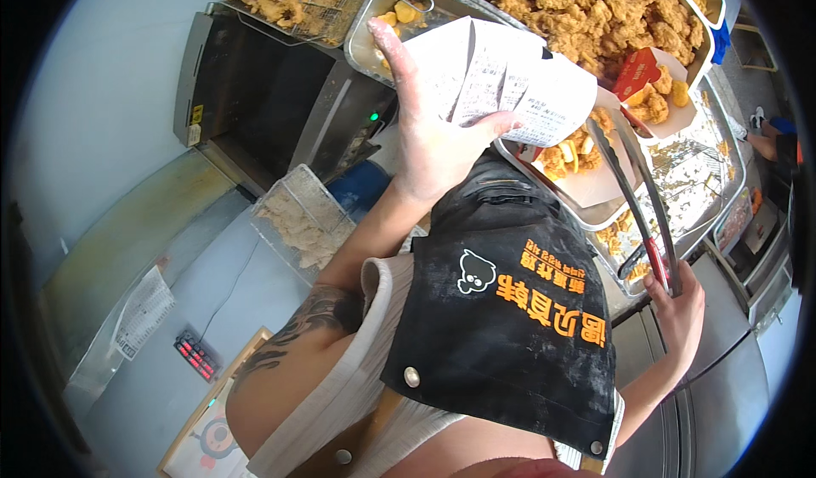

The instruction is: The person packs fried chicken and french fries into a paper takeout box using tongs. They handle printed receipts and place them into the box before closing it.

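Several white paper receipts (510, 86), printed with writing, are held in my left hand (433, 140); one finger stretches past their left edge and another digit lies over the front. Pale flour-like powder dusts that hand. My right hand (679, 315) grips the handle end of metal tongs (637, 197) with a red part near the grip. The tongs' far ends reach over an open paper food box (593, 188) holding fried chicken pieces and fries; contact cannot be made out. Behind it stands a second box (676, 115), red outside, with fried pieces inside.
A large heap of fried chicken (574, 6) fills a tray at the back. Beside it are a wire basket (344, 0) and a metal tray (360, 48) with nuggets. Foil-like lining (688, 166) covers a tray at right. A dark machine (268, 89) stands left, above a breading-filled basket (303, 223).
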The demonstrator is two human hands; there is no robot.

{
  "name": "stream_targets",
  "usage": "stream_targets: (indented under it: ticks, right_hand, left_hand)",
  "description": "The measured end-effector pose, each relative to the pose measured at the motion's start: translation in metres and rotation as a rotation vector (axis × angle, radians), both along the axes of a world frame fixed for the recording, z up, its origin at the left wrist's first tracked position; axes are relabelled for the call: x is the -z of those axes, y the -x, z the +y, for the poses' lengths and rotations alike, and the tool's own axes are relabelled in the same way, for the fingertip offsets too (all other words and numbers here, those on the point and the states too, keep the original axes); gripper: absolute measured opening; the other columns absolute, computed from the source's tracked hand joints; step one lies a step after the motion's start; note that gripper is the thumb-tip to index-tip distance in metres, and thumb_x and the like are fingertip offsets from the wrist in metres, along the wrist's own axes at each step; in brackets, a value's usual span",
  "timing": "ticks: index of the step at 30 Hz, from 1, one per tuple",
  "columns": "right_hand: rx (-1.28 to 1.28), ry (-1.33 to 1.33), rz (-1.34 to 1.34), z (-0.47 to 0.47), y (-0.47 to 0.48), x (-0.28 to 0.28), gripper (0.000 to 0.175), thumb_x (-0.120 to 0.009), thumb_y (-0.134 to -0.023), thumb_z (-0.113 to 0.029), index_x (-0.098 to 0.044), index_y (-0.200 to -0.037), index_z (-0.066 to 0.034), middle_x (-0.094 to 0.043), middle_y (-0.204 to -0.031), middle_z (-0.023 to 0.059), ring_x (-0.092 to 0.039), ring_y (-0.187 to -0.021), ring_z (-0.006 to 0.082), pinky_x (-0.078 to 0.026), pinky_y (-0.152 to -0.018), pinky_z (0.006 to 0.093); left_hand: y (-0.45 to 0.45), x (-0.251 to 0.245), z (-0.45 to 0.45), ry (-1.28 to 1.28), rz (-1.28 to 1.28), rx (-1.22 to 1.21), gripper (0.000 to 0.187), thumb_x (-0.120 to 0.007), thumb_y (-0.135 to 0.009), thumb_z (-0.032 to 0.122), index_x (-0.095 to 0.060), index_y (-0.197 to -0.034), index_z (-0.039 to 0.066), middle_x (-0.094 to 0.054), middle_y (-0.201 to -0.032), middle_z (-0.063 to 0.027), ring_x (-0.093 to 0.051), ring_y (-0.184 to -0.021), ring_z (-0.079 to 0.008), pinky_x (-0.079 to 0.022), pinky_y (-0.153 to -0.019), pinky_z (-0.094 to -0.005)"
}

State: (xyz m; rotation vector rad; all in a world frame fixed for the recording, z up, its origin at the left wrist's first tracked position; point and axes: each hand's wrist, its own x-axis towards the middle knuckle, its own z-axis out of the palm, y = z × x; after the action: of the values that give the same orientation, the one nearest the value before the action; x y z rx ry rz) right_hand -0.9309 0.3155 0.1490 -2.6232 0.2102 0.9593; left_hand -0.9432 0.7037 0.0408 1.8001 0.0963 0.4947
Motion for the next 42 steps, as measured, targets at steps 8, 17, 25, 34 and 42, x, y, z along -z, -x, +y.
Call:
stream_targets:
  ticks: [8,17,25,34,42]
  right_hand:
    - [0.024,0.037,0.001,0.001,0.004,0.004,0.048,-0.086,-0.079,-0.026,-0.067,-0.113,0.0014,-0.061,-0.072,0.007,-0.052,-0.067,0.016,-0.046,-0.066,0.033]
    - [0.028,0.021,-0.016,0.001,0.005,0.006,0.049,-0.086,-0.079,-0.023,-0.066,-0.115,0.0032,-0.06,-0.073,0.0071,-0.052,-0.067,0.0151,-0.046,-0.066,0.0316]
    - [0.018,0.026,0.006,-0.001,0.006,0.011,0.06,-0.088,-0.077,-0.027,-0.064,-0.119,0.0082,-0.06,-0.075,0.0089,-0.053,-0.068,0.0158,-0.047,-0.066,0.0322]
    - [0.021,-0.001,-0.019,-0.001,0.008,0.014,0.064,-0.089,-0.076,-0.03,-0.063,-0.12,0.0091,-0.059,-0.074,0.0082,-0.052,-0.068,0.0153,-0.047,-0.066,0.0314]
    - [0.002,-0.013,0.008,-0.001,0.008,0.012,0.054,-0.088,-0.078,-0.029,-0.065,-0.113,0.0054,-0.056,-0.07,0.0064,-0.048,-0.065,0.0138,-0.045,-0.063,0.0312]
  left_hand:
    - [0.0,-0.003,-0.003,0.014,0.04,-0.031,0.145,-0.095,-0.064,0.003,0.014,-0.159,-0.001,0.014,-0.167,-0.0271,0.005,-0.156,-0.0333,-0.007,-0.126,-0.0441]
    - [-0.003,-0.013,-0.004,-0.327,0.025,-0.085,0.141,-0.094,-0.063,-0.002,0.008,-0.161,0.003,-0.024,-0.152,-0.0242,-0.032,-0.14,-0.0308,-0.031,-0.117,-0.0435]
    - [0.002,-0.01,-0.005,-0.108,0.03,0.004,0.095,-0.091,-0.067,-0.004,-0.03,-0.139,0.004,-0.044,-0.131,-0.0151,-0.058,-0.117,-0.0241,-0.052,-0.1,-0.0375]
    - [0.001,0.001,-0.015,0.113,-0.138,-0.081,0.089,-0.089,-0.071,-0.005,-0.028,-0.134,0.007,-0.042,-0.128,-0.0131,-0.057,-0.117,-0.0211,-0.056,-0.093,-0.0349]
    - [0.007,0.0,-0.009,-0.071,-0.122,-0.004,0.081,-0.085,-0.076,-0.008,-0.03,-0.132,0.008,-0.046,-0.124,-0.0147,-0.06,-0.114,-0.0217,-0.058,-0.09,-0.0348]
